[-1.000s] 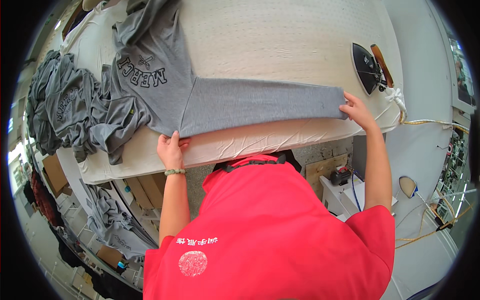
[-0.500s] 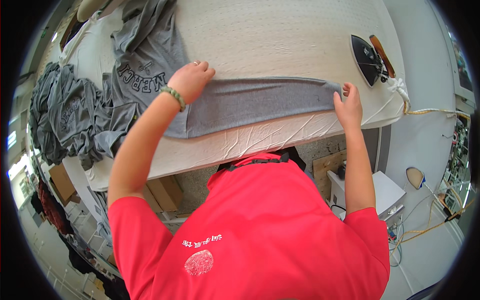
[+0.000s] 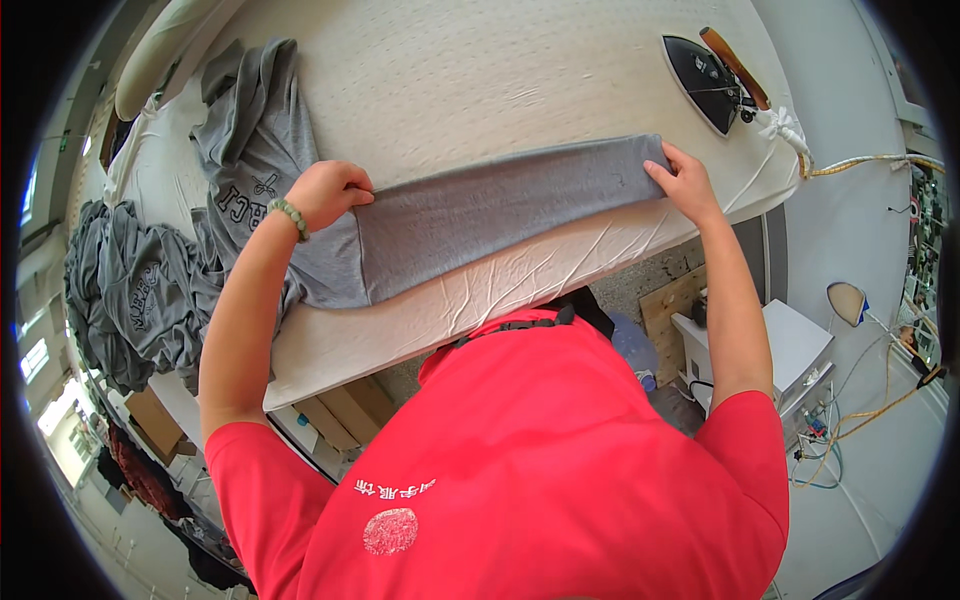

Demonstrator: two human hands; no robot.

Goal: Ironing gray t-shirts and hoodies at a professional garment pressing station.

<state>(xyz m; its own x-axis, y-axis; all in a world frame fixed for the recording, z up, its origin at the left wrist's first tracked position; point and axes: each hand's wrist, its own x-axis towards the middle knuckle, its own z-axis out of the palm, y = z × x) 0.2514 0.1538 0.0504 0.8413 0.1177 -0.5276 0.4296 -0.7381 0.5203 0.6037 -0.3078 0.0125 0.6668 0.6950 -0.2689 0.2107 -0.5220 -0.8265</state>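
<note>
As the head view shows, left hand (image 3: 328,194) pinches upper edge of grey sleeve (image 3: 500,212) near the seam (image 3: 363,258), right hand (image 3: 687,184) its cuff end (image 3: 643,149); sleeve spread over bench (image 3: 480,95) between both. Iron (image 3: 702,84) beyond right hand; grey garment heap (image 3: 140,300) left of left hand.

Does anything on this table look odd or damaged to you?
Nothing looks spilled or damaged. Only the off-white cloth table cover seems slightly askew: it puckers into creases along its front edge, beside the long, flat grey fabric sleeve.
</note>
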